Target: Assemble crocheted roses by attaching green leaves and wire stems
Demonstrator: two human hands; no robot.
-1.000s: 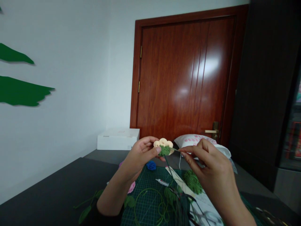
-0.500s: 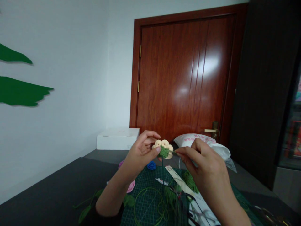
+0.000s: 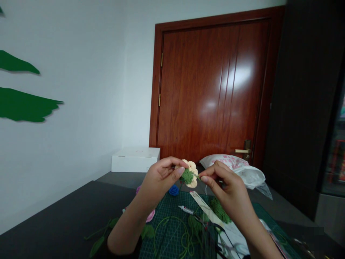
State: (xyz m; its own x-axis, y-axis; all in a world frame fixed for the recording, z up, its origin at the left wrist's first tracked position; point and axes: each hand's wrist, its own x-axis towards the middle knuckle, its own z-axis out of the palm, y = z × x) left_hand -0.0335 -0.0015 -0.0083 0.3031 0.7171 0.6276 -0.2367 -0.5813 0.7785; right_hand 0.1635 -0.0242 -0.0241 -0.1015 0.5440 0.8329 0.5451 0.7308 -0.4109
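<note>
1. Crocheted flower (image 3: 191, 174), with cream petals and a green base, was held up above the worktop (image 3: 72, 208), between the two hands, its green underside turned toward the camera.
2. Its left side was gripped by the fingers of the left hand (image 3: 165, 176), the thumb being pressed on the green base and the forefinger laid over the top.
3. At its right side, a slender item (image 3: 196, 176) was pinched between the closed fingertips of the right hand (image 3: 229, 183); it was too small to be identified.
4. Below the hands, a white tube (image 3: 185, 209) and a pale strip (image 3: 207, 208) were laid on a green cutting mat (image 3: 164, 208).
5. Near the mat's far edge, a blue flower (image 3: 174, 190) was seen; green yarn (image 3: 219, 209) was partly hidden by the right arm.
6. Farther back, a white box (image 3: 134, 160) and a white bag (image 3: 229, 160) were placed before a brown door (image 3: 202, 90).
</note>
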